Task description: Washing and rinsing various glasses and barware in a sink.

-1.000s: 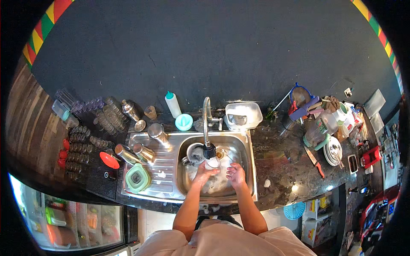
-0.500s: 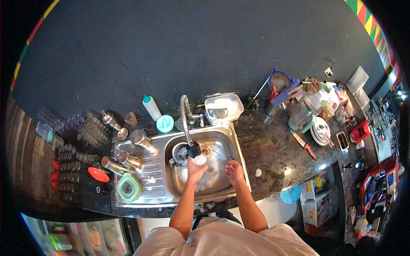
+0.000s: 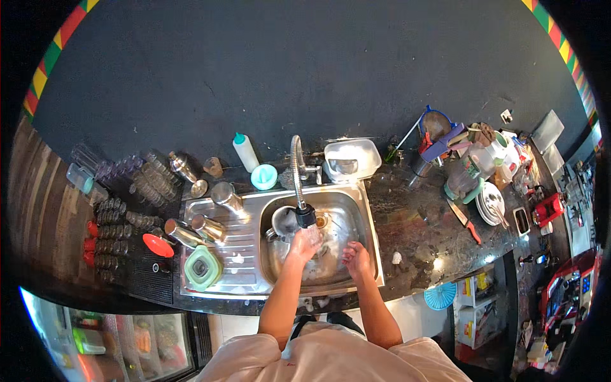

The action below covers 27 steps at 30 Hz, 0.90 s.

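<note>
A flexible steel tap (image 3: 296, 167) with a black spray head (image 3: 305, 215) arches over the steel sink (image 3: 367, 245). My left hand (image 3: 307, 242) is right below the spray head in the running water, fingers stretched out, with nothing visible in it. To the right, over the basin, hovers my right hand (image 3: 356, 256), its fingers loosely curled and apart, holding nothing. A steel pitcher (image 3: 284, 221) with a side handle sits in the basin behind my left hand. Some suds lie on the basin floor.
On the drainboard (image 3: 248, 254) are steel cups (image 3: 209, 228) and a green square container (image 3: 202, 268). A squeeze bottle (image 3: 245, 151) and a white tub (image 3: 353, 159) stand behind. Rightward lie an orange-handled knife (image 3: 471, 230) and stacked plates (image 3: 489, 202). Glasses (image 3: 111, 239) crowd the left.
The white foam on my left hand is gone under the water. My right hand stays over the basin with its fingers a little more curled. The view has shifted slightly.
</note>
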{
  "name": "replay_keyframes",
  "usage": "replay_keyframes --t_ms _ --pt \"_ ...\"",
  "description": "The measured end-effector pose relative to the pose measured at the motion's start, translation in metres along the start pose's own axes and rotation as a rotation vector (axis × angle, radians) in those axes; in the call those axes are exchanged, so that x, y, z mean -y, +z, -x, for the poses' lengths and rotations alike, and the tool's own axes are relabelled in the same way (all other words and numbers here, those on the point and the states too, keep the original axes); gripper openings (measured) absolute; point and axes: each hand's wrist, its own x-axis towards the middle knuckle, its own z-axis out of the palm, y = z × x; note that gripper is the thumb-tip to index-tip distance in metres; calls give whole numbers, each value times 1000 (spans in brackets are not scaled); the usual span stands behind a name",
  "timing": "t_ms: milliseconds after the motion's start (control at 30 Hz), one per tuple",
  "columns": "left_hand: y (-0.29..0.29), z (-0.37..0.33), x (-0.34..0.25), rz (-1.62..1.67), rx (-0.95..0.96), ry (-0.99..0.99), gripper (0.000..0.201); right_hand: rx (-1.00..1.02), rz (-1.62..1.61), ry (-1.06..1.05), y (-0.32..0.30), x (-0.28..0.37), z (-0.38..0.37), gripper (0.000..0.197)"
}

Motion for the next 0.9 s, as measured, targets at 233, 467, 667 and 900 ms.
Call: replay_keyframes --t_ms 233,467,667,900 --pt "6 19 17 -414 -71 139 22 24 28 -1 1 0 0 23" --pt "-29 31 22 -770 -258 -466 23 33 3 29 -5 5 -7 21" --pt "-16 30 33 -723 -326 250 41 91 9 98 8 3 -18 21" --pt "17 38 34 -929 -221 811 50 181 15 123 8 3 -32 25"
